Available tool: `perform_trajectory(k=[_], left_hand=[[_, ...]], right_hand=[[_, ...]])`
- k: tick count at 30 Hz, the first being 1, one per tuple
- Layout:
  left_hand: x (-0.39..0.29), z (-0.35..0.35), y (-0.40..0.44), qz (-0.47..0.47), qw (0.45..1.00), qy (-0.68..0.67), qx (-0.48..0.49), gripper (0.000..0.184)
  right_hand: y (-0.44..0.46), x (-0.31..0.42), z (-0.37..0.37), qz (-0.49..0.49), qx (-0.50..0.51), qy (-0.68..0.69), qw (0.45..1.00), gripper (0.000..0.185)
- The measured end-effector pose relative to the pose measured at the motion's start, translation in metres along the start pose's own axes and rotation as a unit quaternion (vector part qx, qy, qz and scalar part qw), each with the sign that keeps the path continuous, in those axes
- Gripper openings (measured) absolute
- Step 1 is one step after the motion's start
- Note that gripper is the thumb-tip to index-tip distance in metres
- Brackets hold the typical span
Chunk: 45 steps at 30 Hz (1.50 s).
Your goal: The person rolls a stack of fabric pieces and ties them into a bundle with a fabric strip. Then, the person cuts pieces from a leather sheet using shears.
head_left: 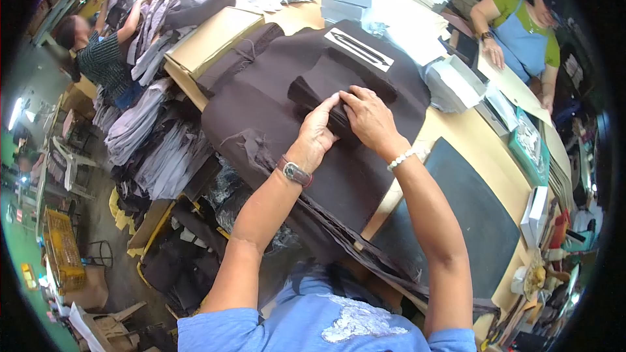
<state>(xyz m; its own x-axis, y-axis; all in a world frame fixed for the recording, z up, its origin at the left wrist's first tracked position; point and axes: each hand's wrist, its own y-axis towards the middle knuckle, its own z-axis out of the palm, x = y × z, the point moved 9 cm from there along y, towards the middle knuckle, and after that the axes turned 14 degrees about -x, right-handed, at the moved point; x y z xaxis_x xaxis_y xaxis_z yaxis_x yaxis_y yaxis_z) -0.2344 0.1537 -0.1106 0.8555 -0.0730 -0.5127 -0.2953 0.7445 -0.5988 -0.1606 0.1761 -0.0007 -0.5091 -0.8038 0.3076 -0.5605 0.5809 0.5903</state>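
Observation:
Dark brown fabric lies spread in front of me, its loose, frayed edges hanging over the table side. Near its middle, a smaller folded fabric piece stands partly raised. My left hand, below a wrist watch, pinches the near edge of this piece. Close beside it, my right hand, with a white bead bracelet at the wrist, also has its fingers closed on that edge. The fingertips almost meet, and the fabric between them is partly hidden. Beyond the hands, a white slotted template rests on the fabric.
A dark mat lies on the table to my right. Small boxes and a green tray line the far right. Grey garments pile up at left. One person works at the left, another at the right.

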Motion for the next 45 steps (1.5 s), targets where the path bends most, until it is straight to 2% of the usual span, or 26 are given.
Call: perform_trajectory(k=[3, 4, 5, 6, 7, 9, 11, 12, 16, 19, 22, 25, 27, 29, 30, 31, 33, 36, 37, 38, 39, 41, 42, 43, 44, 45], left_hand=[[-0.054, -0.001, -0.041, 0.256, 0.963, 0.077, -0.041, 0.034], [-0.086, -0.003, -0.049, 0.366, 0.917, 0.157, -0.040, 0.068], [-0.125, -0.009, -0.073, 0.543, 0.756, 0.312, -0.189, 0.071], [-0.155, -0.006, -0.082, 0.635, 0.633, 0.394, -0.200, 0.062], [-0.182, -0.013, -0.067, 0.669, 0.524, 0.473, -0.233, 0.052], [-0.231, -0.031, -0.023, 0.616, 0.332, 0.642, -0.312, 0.044], [-0.276, -0.060, 0.019, 0.513, 0.340, 0.715, -0.333, 0.055], [-0.292, -0.072, 0.036, 0.502, 0.344, 0.726, -0.321, 0.059], [-0.306, -0.067, 0.056, 0.367, 0.348, 0.820, -0.269, 0.068], [-0.302, -0.058, 0.053, 0.410, 0.323, 0.808, -0.273, 0.058], [-0.294, -0.048, 0.035, 0.589, 0.307, 0.703, -0.255, 0.047], [-0.297, -0.030, 0.001, 0.589, 0.300, 0.685, -0.306, 0.040], [-0.295, 0.001, -0.051, 0.660, 0.268, 0.640, -0.289, 0.032], [-0.287, 0.030, -0.107, 0.656, 0.352, 0.616, -0.258, 0.030], [-0.283, 0.041, -0.133, 0.740, 0.355, 0.542, -0.181, 0.031], [-0.283, 0.051, -0.147, 0.789, 0.410, 0.455, -0.056, 0.036], [-0.275, 0.066, -0.157, 0.678, 0.585, 0.441, 0.057, 0.042], [-0.245, 0.086, -0.159, 0.531, 0.723, 0.409, 0.168, 0.048], [-0.231, 0.098, -0.157, 0.541, 0.663, 0.478, 0.196, 0.049], [-0.217, 0.109, -0.148, 0.546, 0.598, 0.544, 0.221, 0.050], [-0.200, 0.116, -0.138, 0.545, 0.527, 0.606, 0.244, 0.050], [-0.146, 0.124, -0.109, 0.442, 0.489, 0.690, 0.299, 0.050], [-0.120, 0.121, -0.089, 0.448, 0.416, 0.736, 0.290, 0.053], [-0.095, 0.116, -0.066, 0.450, 0.341, 0.777, 0.278, 0.056], [-0.084, 0.115, -0.059, 0.526, 0.312, 0.757, 0.233, 0.059], [-0.074, 0.113, -0.062, 0.596, 0.281, 0.729, 0.186, 0.061]], right_hand=[[-0.004, 0.004, 0.001, -0.017, 0.028, -0.013, 0.999, 0.028], [-0.005, 0.007, 0.000, -0.021, 0.032, -0.022, 0.999, 0.029], [-0.005, 0.007, 0.001, -0.017, 0.029, -0.021, 0.999, 0.028], [-0.005, 0.007, 0.002, -0.013, 0.026, -0.018, 0.999, 0.028], [-0.004, 0.007, 0.002, -0.008, 0.022, -0.018, 1.000, 0.027], [-0.005, 0.007, 0.005, 0.001, 0.031, -0.020, 0.999, 0.027], [-0.004, 0.007, 0.004, 0.008, 0.034, -0.026, 0.999, 0.027], [-0.004, 0.007, 0.003, 0.009, 0.035, -0.029, 0.999, 0.027], [-0.006, 0.006, 0.004, 0.017, 0.027, -0.033, 0.999, 0.027], [-0.007, 0.006, 0.006, 0.020, 0.024, -0.022, 0.999, 0.027], [-0.008, 0.006, 0.006, 0.010, 0.012, -0.026, 1.000, 0.028], [-0.010, 0.006, 0.003, 0.011, 0.015, -0.036, 0.999, 0.028], [-0.011, 0.002, 0.008, 0.010, -0.001, -0.028, 1.000, 0.028], [-0.011, -0.001, 0.007, 0.021, 0.015, -0.027, 0.999, 0.029], [-0.011, -0.001, 0.007, 0.022, 0.020, -0.033, 0.999, 0.030], [-0.012, -0.001, 0.008, 0.023, 0.026, -0.038, 0.999, 0.030], [-0.012, -0.001, 0.008, 0.030, 0.022, -0.025, 0.999, 0.030], [-0.011, -0.013, 0.012, 0.055, 0.014, 0.072, 0.996, 0.031], [-0.006, -0.017, 0.008, 0.065, 0.011, 0.117, 0.991, 0.031], [-0.003, -0.035, 0.005, 0.160, 0.026, 0.235, 0.958, 0.032], [0.001, -0.049, -0.005, 0.187, 0.001, 0.362, 0.913, 0.037], [-0.014, -0.100, -0.021, 0.330, -0.090, 0.436, 0.833, 0.034], [-0.024, -0.124, -0.029, 0.388, -0.148, 0.470, 0.779, 0.033], [-0.037, -0.148, -0.040, 0.363, -0.231, 0.289, 0.855, 0.025], [-0.051, -0.163, -0.048, 0.381, -0.242, 0.201, 0.870, 0.026], [-0.063, -0.175, -0.051, 0.389, -0.259, 0.177, 0.867, 0.028]])
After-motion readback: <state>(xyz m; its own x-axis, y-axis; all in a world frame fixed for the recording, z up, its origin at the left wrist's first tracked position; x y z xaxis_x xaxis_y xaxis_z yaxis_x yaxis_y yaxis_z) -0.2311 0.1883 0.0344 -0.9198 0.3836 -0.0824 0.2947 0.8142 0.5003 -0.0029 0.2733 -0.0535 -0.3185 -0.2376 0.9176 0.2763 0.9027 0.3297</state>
